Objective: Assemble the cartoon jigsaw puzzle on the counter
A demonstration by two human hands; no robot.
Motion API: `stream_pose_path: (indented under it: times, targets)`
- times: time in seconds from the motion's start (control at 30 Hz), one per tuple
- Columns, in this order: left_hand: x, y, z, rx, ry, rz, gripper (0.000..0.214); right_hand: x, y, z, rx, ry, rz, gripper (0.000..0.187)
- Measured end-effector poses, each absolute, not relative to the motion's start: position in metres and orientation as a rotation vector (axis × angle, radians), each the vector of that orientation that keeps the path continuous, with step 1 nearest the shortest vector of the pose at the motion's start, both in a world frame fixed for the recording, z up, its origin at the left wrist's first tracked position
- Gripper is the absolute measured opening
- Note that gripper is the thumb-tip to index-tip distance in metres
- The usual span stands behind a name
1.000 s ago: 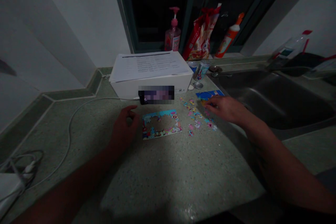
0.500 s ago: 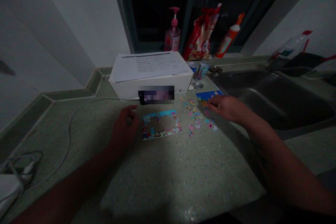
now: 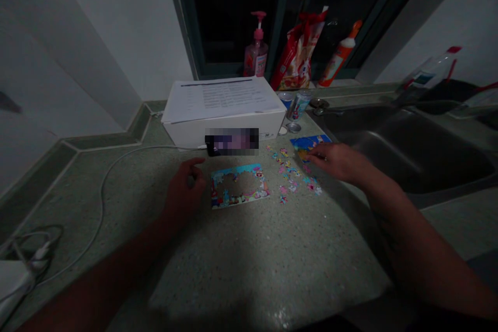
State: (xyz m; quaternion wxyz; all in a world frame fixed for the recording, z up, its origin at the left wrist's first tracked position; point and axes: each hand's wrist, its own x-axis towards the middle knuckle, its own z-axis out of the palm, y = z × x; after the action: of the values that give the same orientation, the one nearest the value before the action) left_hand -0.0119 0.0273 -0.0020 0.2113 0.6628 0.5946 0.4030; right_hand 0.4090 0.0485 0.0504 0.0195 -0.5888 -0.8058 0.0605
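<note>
Left hand [image 3: 185, 185]: just left of the puzzle border [image 3: 241, 199], loosely curled, index finger reaching forward and apart from the thumb.
Puzzle border: flat rectangle of printed interlocking pieces, ragged inside, speckled stone-like worktop [image 3: 272, 254] showing through its middle.
Loose pieces [image 3: 292, 185]: small, knobbed, multicoloured, scattered right of the border.
Right hand [image 3: 337, 161]: right of the border, beyond most loose pieces, back upward, fingers drawn together at the blue card [image 3: 311, 140]; I cannot tell whether they pinch anything.
Blue card: flat, printed, right of and behind the border, partly hidden by the hand.
Sink [image 3: 392, 163]: smooth metal basin, well right of the border.
Phone [image 3: 212, 147]: behind the border, against a white box [image 3: 187, 132] topped with printed sheets [image 3: 229, 97].
Pump bottle [image 3: 256, 60]: clear, pinkish inside, far behind the border.
</note>
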Motion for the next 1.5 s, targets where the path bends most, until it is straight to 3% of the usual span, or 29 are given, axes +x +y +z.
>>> stream_pose_path:
  times: [0.4, 0.93, 1.5]
  targets:
    - [-0.011, 0.026, -0.001, 1.820, 1.651, 1.120, 0.039, 0.391, 0.040, 0.044, -1.669, -2.544, 0.654, 0.023]
    - [-0.012, 0.027, -0.005, 1.838, 1.630, 1.126, 0.040, 0.365, 0.030, 0.035, -1.703, -2.605, 0.572, 0.013]
    - [-0.011, 0.027, -0.003, 1.841, 1.623, 1.111, 0.039, 0.362, 0.030, 0.037, -1.514, -2.683, 0.585, 0.022]
